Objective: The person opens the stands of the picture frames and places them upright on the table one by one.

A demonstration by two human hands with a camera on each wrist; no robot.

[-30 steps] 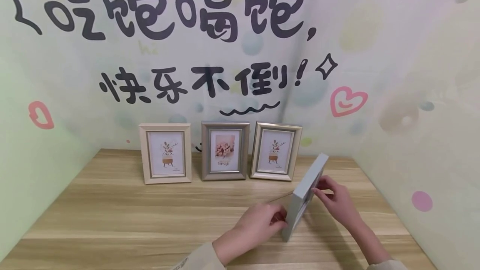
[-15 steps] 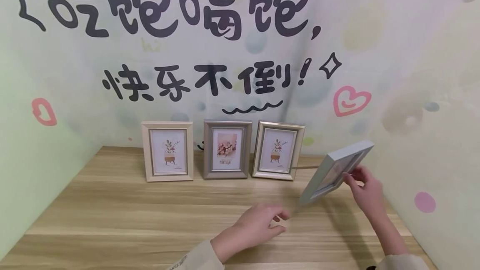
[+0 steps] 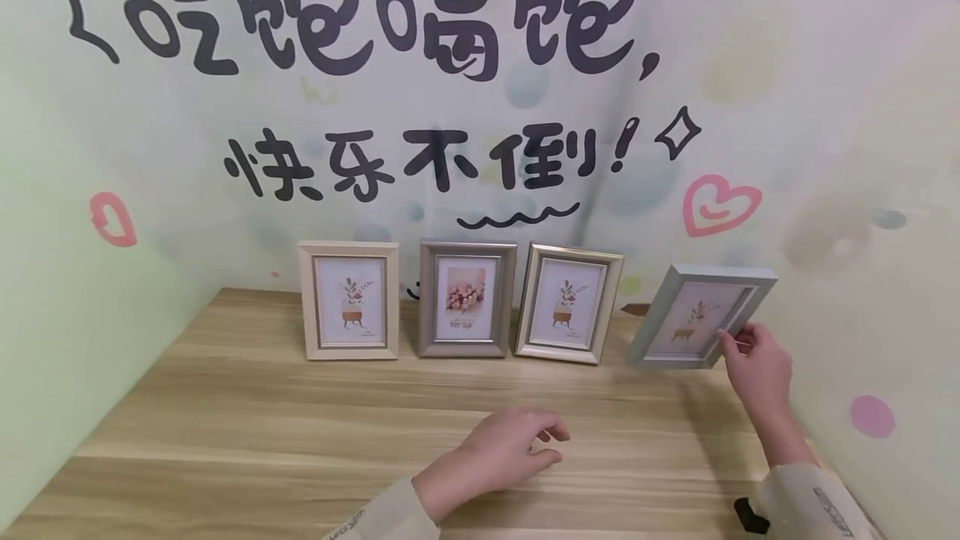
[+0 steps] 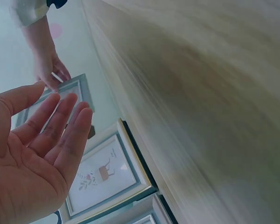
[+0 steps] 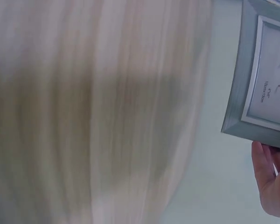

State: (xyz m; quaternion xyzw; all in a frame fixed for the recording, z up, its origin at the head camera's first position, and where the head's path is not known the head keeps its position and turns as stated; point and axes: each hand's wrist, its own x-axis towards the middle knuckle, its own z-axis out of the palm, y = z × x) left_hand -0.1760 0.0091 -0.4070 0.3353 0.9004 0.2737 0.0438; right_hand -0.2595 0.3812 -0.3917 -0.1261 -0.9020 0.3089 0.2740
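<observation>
My right hand (image 3: 761, 369) pinches the right edge of a blue-grey picture frame (image 3: 696, 322) at the right of the row, in the head view. The frame leans, its plant print facing me. From the right wrist view, fingers (image 5: 262, 163) touch the border of the same picture frame (image 5: 235, 100); most of that hand is cut off. Over the front middle of the table my left hand (image 3: 502, 450) holds nothing. Its fingers are loosely bent and apart in the left wrist view, where the left hand (image 4: 35, 163) partly covers the frames behind it.
Along the back of the wooden table (image 3: 285, 440) stand a cream frame (image 3: 307, 298), a grey-brown frame (image 3: 427, 298) and a pale gold frame (image 3: 613, 298). A printed cloth wall (image 3: 420, 98) rises directly behind them. Another wall (image 3: 885, 290) bounds the right side.
My left hand has let go of the blue-grey picture frame. My right hand has carried it right and back, turning its front toward me, beside the pale gold frame.
</observation>
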